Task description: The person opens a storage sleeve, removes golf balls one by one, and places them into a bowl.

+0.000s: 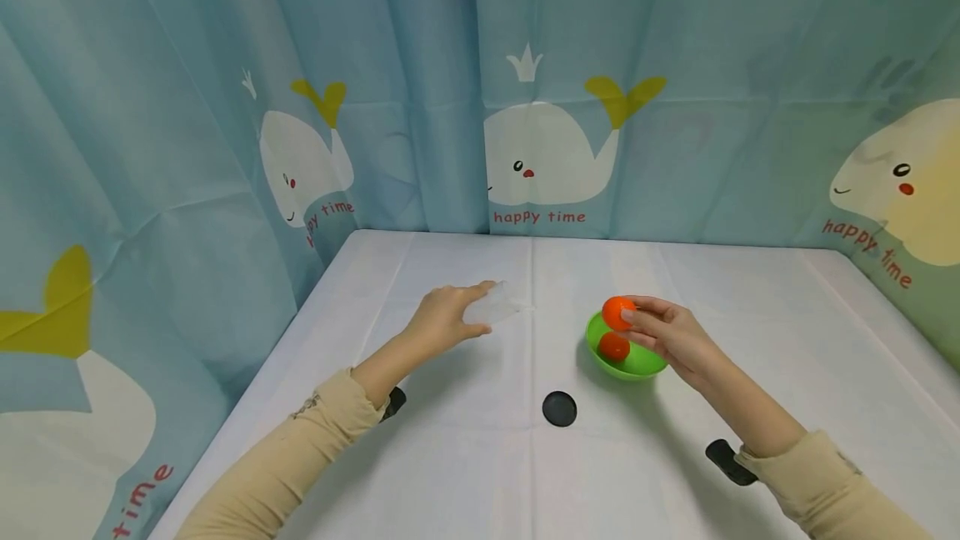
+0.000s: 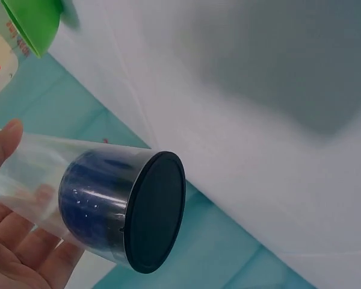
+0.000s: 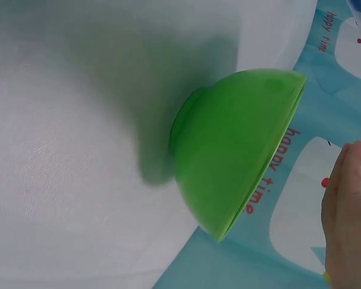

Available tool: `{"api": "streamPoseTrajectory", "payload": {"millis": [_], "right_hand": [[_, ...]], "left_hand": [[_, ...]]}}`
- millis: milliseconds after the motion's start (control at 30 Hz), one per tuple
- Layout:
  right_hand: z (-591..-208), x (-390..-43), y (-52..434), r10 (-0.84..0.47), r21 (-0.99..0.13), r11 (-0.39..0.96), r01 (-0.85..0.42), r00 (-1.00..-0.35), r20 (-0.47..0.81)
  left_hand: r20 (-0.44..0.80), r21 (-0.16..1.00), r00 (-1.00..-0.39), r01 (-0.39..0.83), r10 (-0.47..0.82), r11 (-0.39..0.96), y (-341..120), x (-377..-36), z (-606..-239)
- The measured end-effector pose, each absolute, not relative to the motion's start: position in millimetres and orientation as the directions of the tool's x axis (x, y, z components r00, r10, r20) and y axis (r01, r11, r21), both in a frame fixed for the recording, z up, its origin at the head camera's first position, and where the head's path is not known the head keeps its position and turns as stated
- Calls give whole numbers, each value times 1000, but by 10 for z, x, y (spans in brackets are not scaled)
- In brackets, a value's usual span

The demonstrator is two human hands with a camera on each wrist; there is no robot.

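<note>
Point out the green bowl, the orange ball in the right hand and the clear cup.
Green bowl [image 3: 234,146], right wrist view: middle of its outer wall.
Held orange ball [image 1: 615,312], head view: its visible middle.
Clear cup [image 2: 91,195], left wrist view: middle of its side wall.

Soft shadows [image 2: 283,72], wrist cams dimmer vs head

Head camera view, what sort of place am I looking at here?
Probably a small curtained-off tabletop setup; the wider room isn't visible. A whale-print curtain hangs behind and along the sides of a white table, which has a green bowl on it.
</note>
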State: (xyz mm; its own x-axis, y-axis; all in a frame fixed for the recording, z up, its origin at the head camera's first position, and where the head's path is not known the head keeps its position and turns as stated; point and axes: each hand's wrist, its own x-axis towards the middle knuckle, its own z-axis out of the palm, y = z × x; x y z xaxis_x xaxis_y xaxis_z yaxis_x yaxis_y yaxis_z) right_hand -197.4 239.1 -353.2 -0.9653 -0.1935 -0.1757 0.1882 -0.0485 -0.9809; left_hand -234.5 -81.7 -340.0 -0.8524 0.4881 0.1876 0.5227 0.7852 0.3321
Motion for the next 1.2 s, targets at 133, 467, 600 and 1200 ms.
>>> {"api": "streamPoseTrajectory", "payload": {"millis": [133,467,600,1200], "right_hand": [[-3547,-1974,2420,-153,-988,45,148,-976,-153],[-3599,-1949,2523,-114,-951,309,-16,-993,-21],[-3605,-1959,2577,-106,-948,317,-12,-994,-22],[-3686,-1972,2566,-198,-639,704,-310,-950,243]], "left_hand": [[197,335,-861,508,469,794,-847,-2335,-3405],[219,352,-869,494,443,795,-944,-2304,-3427],[211,362,-874,485,437,796,-967,-2301,-3443],[192,385,-884,467,426,796,-970,-2292,-3437]]}}
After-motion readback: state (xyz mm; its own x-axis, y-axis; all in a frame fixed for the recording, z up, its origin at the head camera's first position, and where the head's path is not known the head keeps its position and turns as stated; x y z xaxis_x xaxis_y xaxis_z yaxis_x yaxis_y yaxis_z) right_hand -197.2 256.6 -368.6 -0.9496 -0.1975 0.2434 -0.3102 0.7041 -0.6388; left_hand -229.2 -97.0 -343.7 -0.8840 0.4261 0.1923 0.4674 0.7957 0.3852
